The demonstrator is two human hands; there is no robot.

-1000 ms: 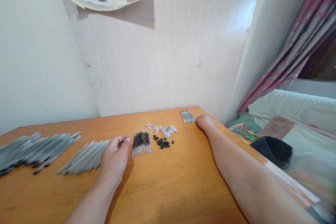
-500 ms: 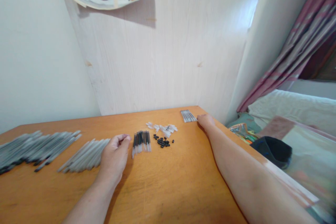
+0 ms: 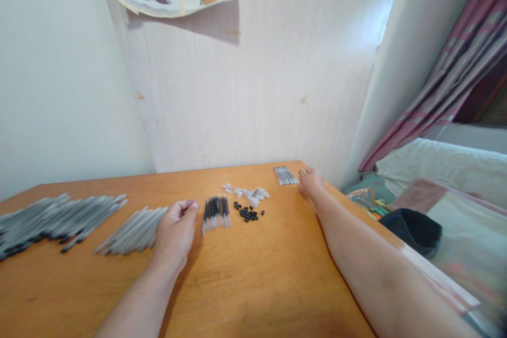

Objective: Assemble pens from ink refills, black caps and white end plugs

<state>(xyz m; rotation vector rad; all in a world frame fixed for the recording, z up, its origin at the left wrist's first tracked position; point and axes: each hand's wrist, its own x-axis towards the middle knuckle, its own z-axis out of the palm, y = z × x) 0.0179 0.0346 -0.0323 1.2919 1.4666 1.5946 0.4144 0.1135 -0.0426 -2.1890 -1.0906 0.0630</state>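
Observation:
My left hand (image 3: 178, 229) hovers over the table between a bundle of clear pen barrels (image 3: 132, 232) and a row of black-and-clear pen refills (image 3: 216, 211). Its thumb and fingers are curled together; anything between the tips is hidden. At the far right corner, my right hand (image 3: 311, 180) has its fingers drawn together beside a neat row of assembled pens (image 3: 285, 175); what they hold, if anything, is hidden. Small black plugs (image 3: 247, 213) lie scattered in the middle, just in front of a loose pile of clear caps (image 3: 253, 195).
A large heap of clear barrels with black ends (image 3: 59, 222) covers the left of the wooden table (image 3: 253, 280). Past the right edge are a black container (image 3: 412, 229) and a plastic bag (image 3: 366, 202). A wall (image 3: 257, 90) stands behind the table.
My right hand has drawn slightly away from the row of assembled pens, whose near end it was touching. The left hand stays curled in place. The view has shifted a little.

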